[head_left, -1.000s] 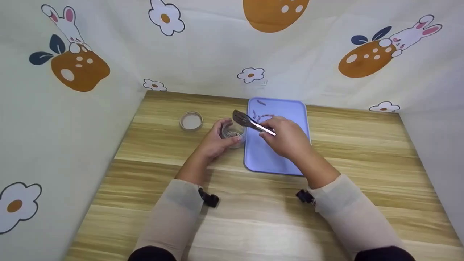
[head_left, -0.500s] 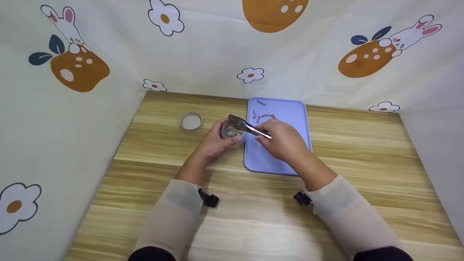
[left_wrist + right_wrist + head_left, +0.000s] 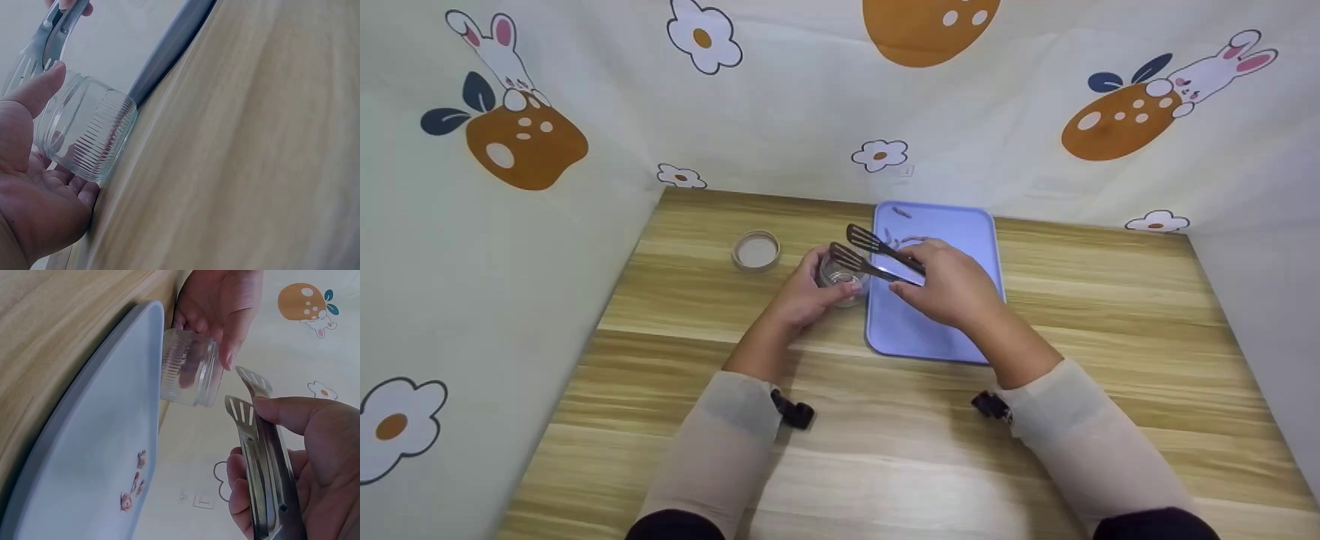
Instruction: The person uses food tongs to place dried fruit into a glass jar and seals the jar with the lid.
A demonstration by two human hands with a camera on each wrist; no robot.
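A clear ribbed jar (image 3: 844,279) without its lid stands on the table against the tray's left side. My left hand (image 3: 802,292) curls round it, thumb at the near side of the rim; the ribbed glass (image 3: 101,126) fills the middle of the left wrist view. In my right hand (image 3: 956,289) is a pair of metal tongs (image 3: 256,475), gripped between thumb and fingers, with the slotted ends spread apart. One slotted end overlaps the jar's mouth in the head view, the other lies farther back. Nothing shows between the ends.
On the blue tray (image 3: 915,334), several small reddish-brown shrivelled pieces (image 3: 126,502) lie toward the back left. A round lid (image 3: 756,251) rests on the wooden table (image 3: 870,450) left of the jar. Patterned cloth walls (image 3: 795,112) close in the back and sides.
The tongs moved left and down over the jar's mouth, then their ends, held together before, spread apart. The left hand and jar stayed in place.
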